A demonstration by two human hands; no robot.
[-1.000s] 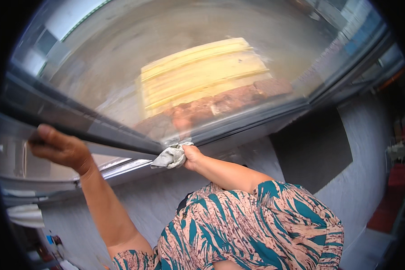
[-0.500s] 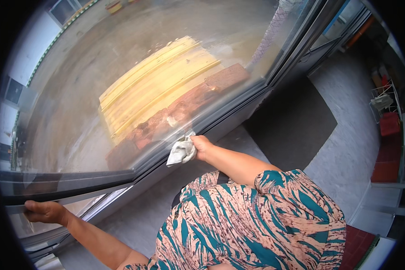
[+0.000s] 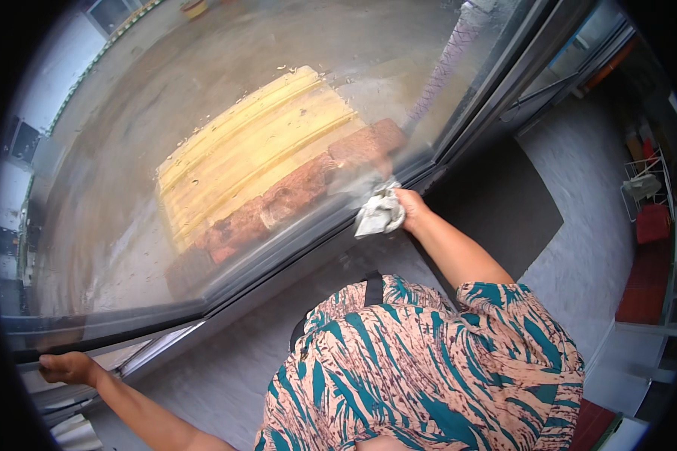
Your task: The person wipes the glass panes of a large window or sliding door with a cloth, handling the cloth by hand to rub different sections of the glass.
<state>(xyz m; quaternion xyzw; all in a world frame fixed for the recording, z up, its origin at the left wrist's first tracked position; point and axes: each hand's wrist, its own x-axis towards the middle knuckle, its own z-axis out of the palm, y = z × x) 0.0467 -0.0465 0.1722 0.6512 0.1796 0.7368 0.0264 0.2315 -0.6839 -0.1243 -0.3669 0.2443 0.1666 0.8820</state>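
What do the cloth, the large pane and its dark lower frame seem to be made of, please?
The cloth: soft, matte fabric, judging by its loose folds; weave unclear.
The large pane: probably glass, or clear plastic, smooth and glossy, since it's see-through with faint reflections.
The dark lower frame: likely metal, perhaps coated, or plastic; its rails look rigid with a low sheen.

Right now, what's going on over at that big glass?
A person in a teal-and-pink patterned top is at a big framed glass pane. Their right hand holds a crumpled pale cloth at the pane's lower edge. Their left hand is curled by the dark frame; I can't tell how firmly it grips. Through the glass you can see a yellow ridged panel beside reddish blocks.
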